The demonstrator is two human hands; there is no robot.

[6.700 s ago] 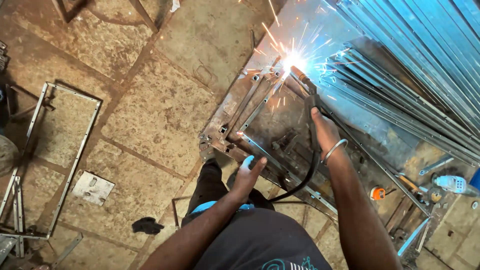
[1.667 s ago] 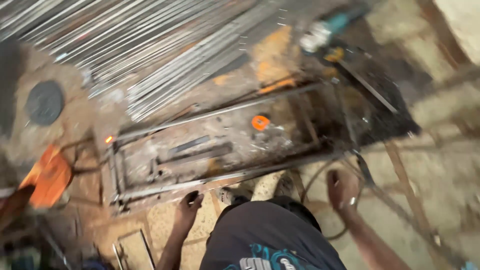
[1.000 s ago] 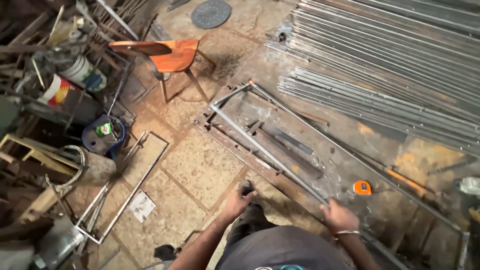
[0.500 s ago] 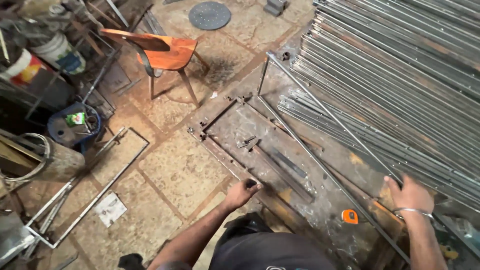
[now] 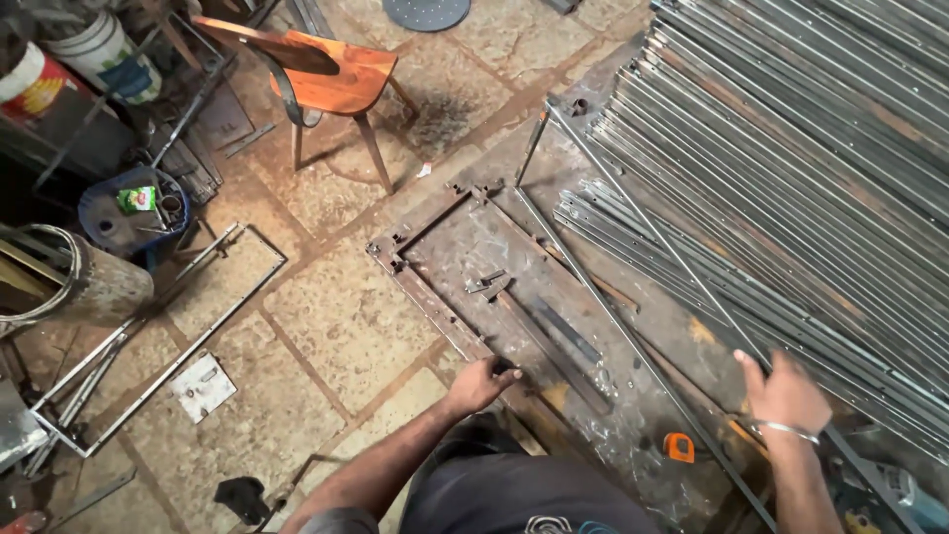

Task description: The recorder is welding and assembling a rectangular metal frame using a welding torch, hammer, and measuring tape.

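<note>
Head view shows the right hand (image 5: 786, 396) with fingers curled around a thin welded steel frame (image 5: 633, 336), which lies tilted across the rusty steel jig plate (image 5: 514, 257) on the stone floor (image 5: 336, 326). Left hand (image 5: 481, 382) rests on the plate's near edge, fingers bent and pressed together; bundled steel bars (image 5: 791, 148) lie alongside.

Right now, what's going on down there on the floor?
A person is bent over a rusty steel jig plate on a stone floor. Their right hand grips a thin rectangular metal frame, tilting it up off the plate toward the stack of metal bars. Their left hand rests on the plate's near edge. An orange tape measure lies by the frame, and an orange chair stands further off. A second frame lies flat to the left.
</note>
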